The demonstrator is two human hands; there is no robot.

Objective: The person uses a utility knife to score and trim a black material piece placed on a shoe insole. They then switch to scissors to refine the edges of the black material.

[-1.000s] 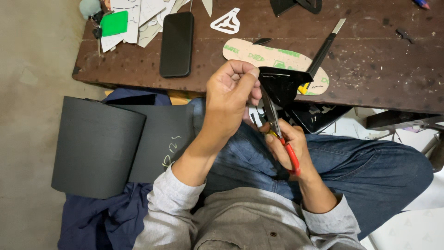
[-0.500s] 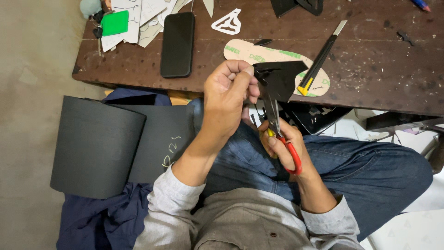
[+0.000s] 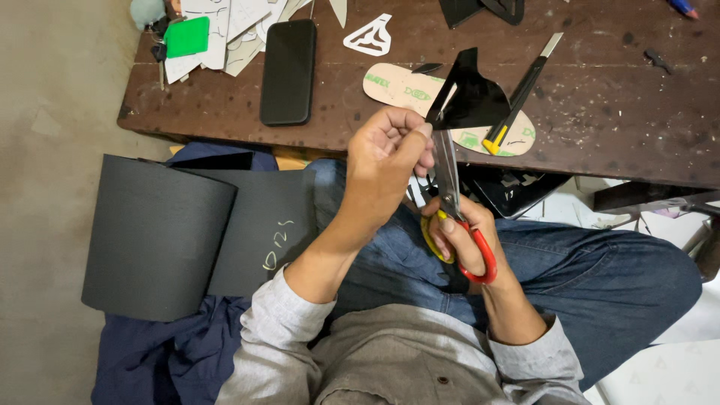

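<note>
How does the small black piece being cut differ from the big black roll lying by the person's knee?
The black piece is small, curved-edged and held up in the left hand against the scissors; the black roll is far larger, straight-edged and lies partly unrolled beside the person. The roll bears pale chalk-like marks; the piece looks plain. Both are matte black sheet material.

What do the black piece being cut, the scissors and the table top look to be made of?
The black piece looks like thin, stiff matte sheet, perhaps leatherette or card: it holds its shape unsupported. The scissors have bright metal blades and glossy red-and-yellow handles, probably plastic. The table top looks like dark wood, worn and dull, with scattered pale specks and scratches.
</note>
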